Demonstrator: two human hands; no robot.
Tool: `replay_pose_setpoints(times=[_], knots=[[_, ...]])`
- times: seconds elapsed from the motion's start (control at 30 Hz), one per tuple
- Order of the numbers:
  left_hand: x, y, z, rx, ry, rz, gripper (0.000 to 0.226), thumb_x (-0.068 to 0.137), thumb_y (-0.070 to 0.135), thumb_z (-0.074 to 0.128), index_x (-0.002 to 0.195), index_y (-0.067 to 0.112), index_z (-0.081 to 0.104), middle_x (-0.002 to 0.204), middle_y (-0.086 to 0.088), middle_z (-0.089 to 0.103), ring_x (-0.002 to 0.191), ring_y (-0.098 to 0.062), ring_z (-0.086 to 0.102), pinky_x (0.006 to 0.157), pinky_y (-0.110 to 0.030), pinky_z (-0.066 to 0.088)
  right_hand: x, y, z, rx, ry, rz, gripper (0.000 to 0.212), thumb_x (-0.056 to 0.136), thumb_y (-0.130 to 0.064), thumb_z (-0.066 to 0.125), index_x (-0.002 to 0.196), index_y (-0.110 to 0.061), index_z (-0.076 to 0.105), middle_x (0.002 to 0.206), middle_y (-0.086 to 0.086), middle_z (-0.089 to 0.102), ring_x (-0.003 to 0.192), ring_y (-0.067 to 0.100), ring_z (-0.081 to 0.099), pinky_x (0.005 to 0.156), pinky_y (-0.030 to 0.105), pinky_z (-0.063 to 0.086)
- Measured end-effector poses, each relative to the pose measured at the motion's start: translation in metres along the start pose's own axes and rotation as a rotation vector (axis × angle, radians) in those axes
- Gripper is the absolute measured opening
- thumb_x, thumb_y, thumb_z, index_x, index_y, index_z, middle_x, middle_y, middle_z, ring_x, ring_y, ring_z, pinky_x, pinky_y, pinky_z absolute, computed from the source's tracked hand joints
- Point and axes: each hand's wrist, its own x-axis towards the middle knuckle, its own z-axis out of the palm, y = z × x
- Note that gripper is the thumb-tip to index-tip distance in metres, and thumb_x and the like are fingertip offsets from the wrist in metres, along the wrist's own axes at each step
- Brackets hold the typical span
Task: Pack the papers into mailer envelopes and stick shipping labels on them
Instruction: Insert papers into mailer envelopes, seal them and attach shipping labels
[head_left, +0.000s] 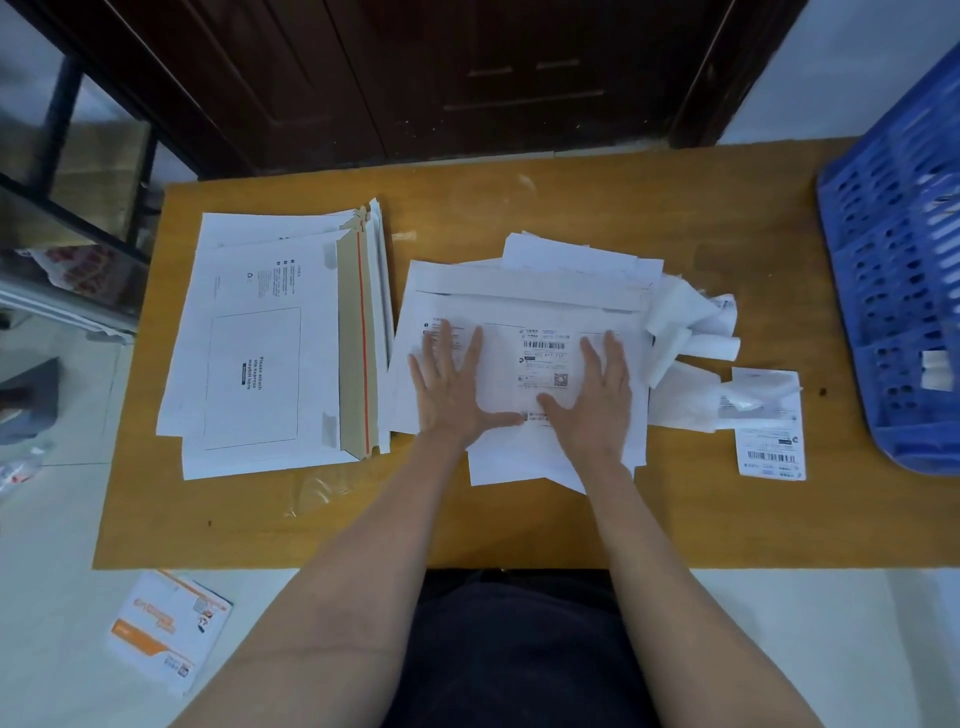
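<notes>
Blue basket (893, 291) beside labelled mailer (519, 312)

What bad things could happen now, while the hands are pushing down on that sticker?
1. Both hands, left hand and right hand, press flat on the label; it might wrinkle or stick crooked on the envelope.
2. The envelope lies on loose papers, so it could slide while being pressed.
3. The peeled backing scraps beside it might get caught up with the next label.
</notes>
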Motion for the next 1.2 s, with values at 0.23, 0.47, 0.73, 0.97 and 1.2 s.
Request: replay_pose_setpoints(times=[0.23, 0.47, 0.73, 0.97, 1.2], knots=[[-0.02, -0.015, 0.001, -0.389, 0.327, -0.553, 0.072, 0.081, 0.044, 0.067, 0.136, 0.009, 0.036, 0.136, -0.013, 0.036, 0.123, -0.031, 0.035, 0.102, -0.039, 0.029, -0.01, 0.0, -0.011, 0.02, 0.265, 0.572, 0.069, 0.073, -0.04, 0.074, 0.129, -0.012, 0.044, 0.13, 0.011, 0.043, 0.119, 0.03, 0.04, 0.096, 0.037, 0.031], [-0.007, -0.036, -0.017, -0.628, 0.277, -0.691, 0.057, 0.084, 0.029, 0.067, 0.13, 0.008, 0.041, 0.131, -0.016, 0.04, 0.123, -0.035, 0.039, 0.102, -0.041, 0.032, 0.001, 0.005, -0.036, 0.317, 0.135, 0.682, 0.059, 0.071, -0.014, 0.076, 0.123, -0.008, 0.048, 0.125, 0.013, 0.05, 0.109, 0.033, 0.051, 0.087, 0.035, 0.041], [-0.019, -0.064, -0.035, -0.808, 0.278, -0.673, 0.03, 0.093, 0.016, 0.047, 0.122, 0.009, 0.045, 0.124, -0.015, 0.048, 0.106, -0.038, 0.053, 0.09, -0.047, 0.044, -0.017, -0.001, -0.055, 0.657, 0.072, 0.708, 0.032, 0.085, -0.02, 0.06, 0.116, -0.012, 0.058, 0.116, 0.009, 0.061, 0.088, 0.022, 0.049, 0.072, 0.031, 0.039], [-0.036, -0.02, -0.072, -0.772, 0.371, -0.186, 0.027, 0.091, 0.027, 0.058, 0.115, 0.014, 0.059, 0.126, -0.009, 0.05, 0.109, -0.028, 0.056, 0.087, -0.038, 0.046, -0.033, -0.036, -0.089, 1.142, -0.098, 0.516, 0.014, 0.082, -0.01, 0.057, 0.094, -0.007, 0.064, 0.1, 0.013, 0.067, 0.089, 0.03, 0.061, 0.076, 0.038, 0.047], [-0.075, 0.085, -0.157, -0.308, -0.03, 0.205, 0.093, 0.082, 0.078, 0.036, 0.145, 0.011, 0.025, 0.137, -0.015, 0.041, 0.124, -0.036, 0.046, 0.094, -0.042, 0.039, -0.052, -0.051, -0.105, 1.477, -0.285, 0.324, 0.03, 0.096, -0.024, 0.043, 0.103, -0.01, 0.068, 0.091, 0.008, 0.071, 0.083, 0.022, 0.068, 0.074, 0.035, 0.051]])
